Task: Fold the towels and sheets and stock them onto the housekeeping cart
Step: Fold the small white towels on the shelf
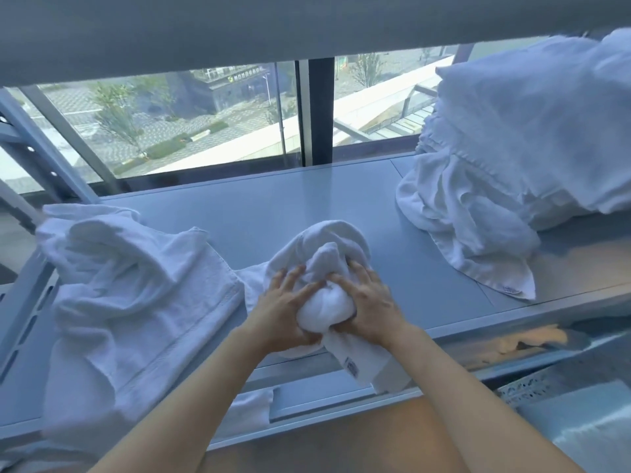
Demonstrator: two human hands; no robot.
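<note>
White towel (324,257), bunched, gripped by both hands (326,307)

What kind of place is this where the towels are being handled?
Probably a hotel linen or housekeeping room on an upper floor. White towels lie in a heap on a grey metal shelf, both hands work a bunched towel, and the window looks down on paving and trees.

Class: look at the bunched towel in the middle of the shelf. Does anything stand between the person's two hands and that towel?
No. The left hand and right hand already grip the bunched towel directly, one on each side. The crumpled towel to the left and the linen pile to the right lie apart from it.
</note>
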